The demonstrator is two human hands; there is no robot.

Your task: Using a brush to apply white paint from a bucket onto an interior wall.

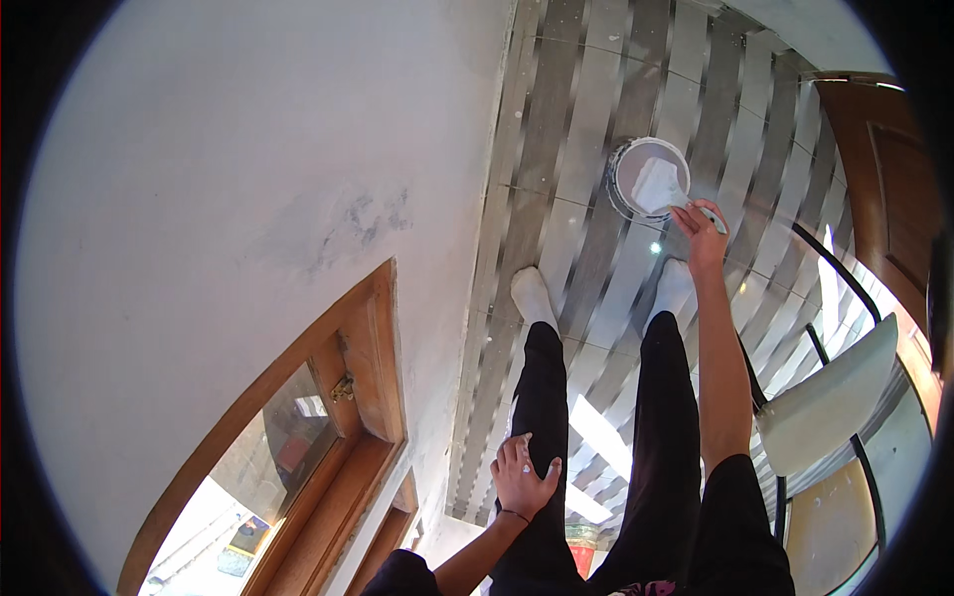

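My right hand [705, 232] grips the handle of a wide paintbrush [657, 186] whose head is coated in white paint. The brush head is over the mouth of a round paint bucket [613, 177] on the floor, partly hiding the pale paint inside. Whether the bristles touch the paint, I cannot tell. White smears mark the bucket's outer side. My left hand [522, 477] rests on my left leg, holding nothing, its thumb spread from the fingers and white specks on its skin. Both feet, in white socks, stand on the floor behind the bucket.
To the left rises a white wall [246, 134] with a dark patch [365, 220] above a wood-framed window [373, 357]. A chair [831, 395] with black metal legs stands at right, near a wooden door [887, 171]. Paint spots dot the striped tile floor [551, 127].
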